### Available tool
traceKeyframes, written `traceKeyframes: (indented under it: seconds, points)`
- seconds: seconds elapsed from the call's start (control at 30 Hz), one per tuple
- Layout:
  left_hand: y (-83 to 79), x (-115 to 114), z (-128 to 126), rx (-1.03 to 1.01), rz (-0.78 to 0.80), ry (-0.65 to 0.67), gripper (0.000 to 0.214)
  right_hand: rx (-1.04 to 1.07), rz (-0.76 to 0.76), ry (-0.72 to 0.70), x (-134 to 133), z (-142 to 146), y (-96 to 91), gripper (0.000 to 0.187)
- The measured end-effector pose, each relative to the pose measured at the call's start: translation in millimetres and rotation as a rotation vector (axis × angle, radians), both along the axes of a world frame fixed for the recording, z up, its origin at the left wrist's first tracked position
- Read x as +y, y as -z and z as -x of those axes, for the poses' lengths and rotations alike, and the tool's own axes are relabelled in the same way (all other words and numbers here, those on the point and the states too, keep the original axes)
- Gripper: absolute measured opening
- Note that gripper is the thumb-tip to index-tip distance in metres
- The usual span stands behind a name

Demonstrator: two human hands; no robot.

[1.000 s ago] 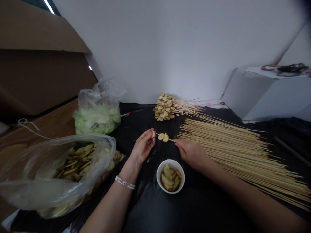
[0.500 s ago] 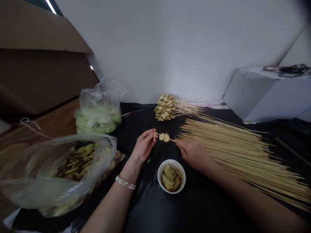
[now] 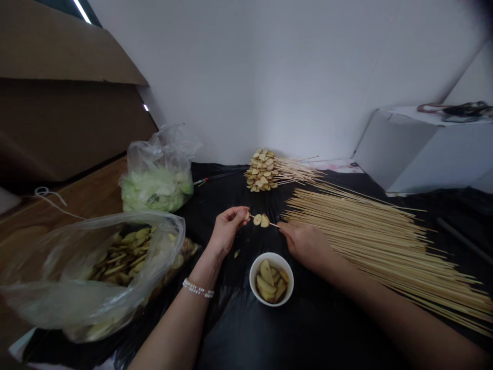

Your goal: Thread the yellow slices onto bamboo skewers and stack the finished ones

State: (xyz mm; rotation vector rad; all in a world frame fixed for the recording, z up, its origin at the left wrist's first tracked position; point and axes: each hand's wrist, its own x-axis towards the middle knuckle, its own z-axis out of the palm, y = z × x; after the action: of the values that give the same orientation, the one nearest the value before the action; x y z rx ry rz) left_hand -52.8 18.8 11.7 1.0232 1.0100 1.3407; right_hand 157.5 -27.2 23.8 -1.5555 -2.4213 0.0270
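Light is moderate and diffuse; a strip light (image 3: 81,11) shines at upper left of the frame. Shadows are soft, the upper right corner is darkened, and the edges show wide-angle distortion.

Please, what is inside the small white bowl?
The white bowl holds pale potato-like slices, piled loosely. They cover the bowl's bottom, so it cannot be seen.

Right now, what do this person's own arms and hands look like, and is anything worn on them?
The left hand and right hand are bare and ungloved, with no sleeves in view. A white pearl-like beaded bracelet sits just above the left hand.
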Motion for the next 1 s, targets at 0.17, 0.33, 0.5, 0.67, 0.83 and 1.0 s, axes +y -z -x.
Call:
traceKeyframes:
  seconds: [0.17,0.33,0.5,0.67,0.83,1.0]
  points:
    - [0.3,0.7,3.0,0.09,-0.039,0.023,0.026,-0.027,0.001,-0.004,-1.7,1.2,-0.9,0.03]
    - [-2.4,-0.1,2.6,0.127,-0.052,0.039,0.024,0.021,0.017,-0.015,-0.7,2.0,3.7,0.03]
    - [-1.9,-0.5,-1.1,-0.142,0.075,-0.028,0.031,0.091,0.008,-0.032,1.0,2.3,5.5,0.032]
    - [3.2,0.2,-3.1,-0.261,0.204,-0.027,0.021,0.074,-0.024,-0.023,-1.8,2.6,4.3,0.032]
    - [3.9,0.0,-3.9,-0.248,0.209,-0.024,0.021,0.04,-0.033,-0.02,-3.7,2.6,4.5,0.031]
    - [3.8,-1.2,-5.1,-0.174,0.16,-0.047,0.024,0.068,0.016,-0.026,-3.0,4.5,4.2,0.03]
